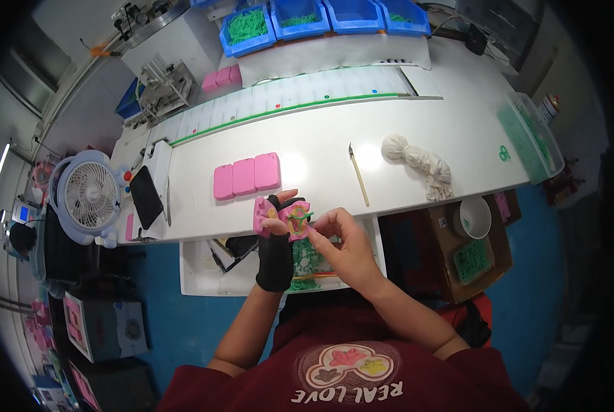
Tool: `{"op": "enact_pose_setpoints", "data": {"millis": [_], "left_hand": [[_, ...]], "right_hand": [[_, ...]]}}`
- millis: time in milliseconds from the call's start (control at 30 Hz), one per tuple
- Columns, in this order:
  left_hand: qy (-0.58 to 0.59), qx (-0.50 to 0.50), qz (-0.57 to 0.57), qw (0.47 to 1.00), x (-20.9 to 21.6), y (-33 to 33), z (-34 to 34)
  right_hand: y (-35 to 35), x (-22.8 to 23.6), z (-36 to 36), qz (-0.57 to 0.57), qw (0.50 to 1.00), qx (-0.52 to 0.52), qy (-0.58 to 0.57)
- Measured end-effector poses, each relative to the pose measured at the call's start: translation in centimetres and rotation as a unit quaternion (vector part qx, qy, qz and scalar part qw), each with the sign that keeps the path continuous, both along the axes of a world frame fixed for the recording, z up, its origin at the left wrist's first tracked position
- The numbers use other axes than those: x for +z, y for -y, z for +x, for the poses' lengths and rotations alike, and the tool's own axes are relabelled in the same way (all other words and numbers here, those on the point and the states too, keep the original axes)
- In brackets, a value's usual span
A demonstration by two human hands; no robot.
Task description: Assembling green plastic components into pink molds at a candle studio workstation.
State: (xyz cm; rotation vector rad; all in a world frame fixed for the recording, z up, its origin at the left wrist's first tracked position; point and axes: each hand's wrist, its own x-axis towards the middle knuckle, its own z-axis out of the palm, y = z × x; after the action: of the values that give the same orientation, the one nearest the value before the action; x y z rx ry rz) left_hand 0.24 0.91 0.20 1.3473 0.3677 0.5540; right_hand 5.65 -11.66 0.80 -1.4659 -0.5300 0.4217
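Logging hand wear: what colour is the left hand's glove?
Black, a fingerless glove; head view.

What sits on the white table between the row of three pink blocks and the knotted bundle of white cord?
In the head view, a thin stick tool lies between the pink blocks and the white cord bundle; otherwise that stretch of table is bare.

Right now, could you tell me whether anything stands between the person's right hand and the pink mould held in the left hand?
Nothing visible does. The right hand already has its fingertips at the green piece sitting in the open pink mould, which the gloved left hand holds up above the white tray.
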Motion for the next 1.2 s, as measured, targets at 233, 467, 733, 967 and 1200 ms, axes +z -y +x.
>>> {"op": "enact_pose_setpoints", "data": {"millis": [233,467,733,967,1200], "left_hand": [[-0.005,-0.032,0.053,0.998,-0.3,0.4,0.2],[-0.001,-0.031,0.075,0.997,-0.3,0.4,0.0],[-0.019,-0.054,0.150,0.987,0.1,0.4,-0.2],[0.009,-0.107,0.145,0.984,-0.6,0.1,-0.8],[-0.013,0.007,0.201,0.979,-1.7,-1.8,-0.9]], "right_hand": [[0.5,1.8,1.3,-0.060,0.994,-0.023,0.094],[0.5,1.8,0.6,-0.060,0.953,-0.069,0.287],[0.4,1.7,0.7,-0.035,0.945,-0.089,0.314],[0.9,1.7,1.3,0.003,0.991,-0.043,0.129],[1.2,0.7,1.5,0.050,0.996,-0.068,0.020]]}}
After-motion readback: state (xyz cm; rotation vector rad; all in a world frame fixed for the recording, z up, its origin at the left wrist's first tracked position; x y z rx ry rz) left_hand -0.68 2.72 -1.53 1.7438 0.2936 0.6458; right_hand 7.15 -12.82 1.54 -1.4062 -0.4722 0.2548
